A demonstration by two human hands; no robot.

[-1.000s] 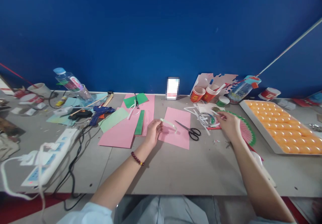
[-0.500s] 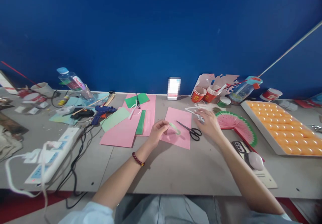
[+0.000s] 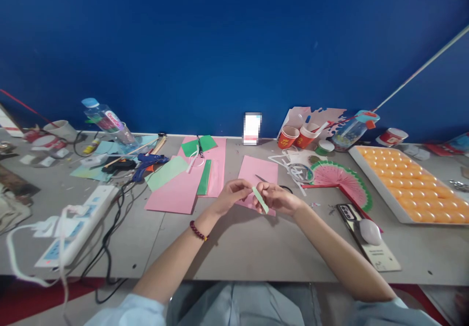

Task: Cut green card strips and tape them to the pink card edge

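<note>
Right hand (image 3: 276,198) has joined left hand (image 3: 230,194); both hands pinch the pale green strip (image 3: 261,200)

A pale green paper strip (image 3: 260,200) (over pink paper (image 3: 256,172)).

No text read with certainty, red lettering noted on water bottle (image 3: 106,118) label near desk's far left edge, too blurred, gold marks on red cups (image 3: 296,138) unreadable
</note>
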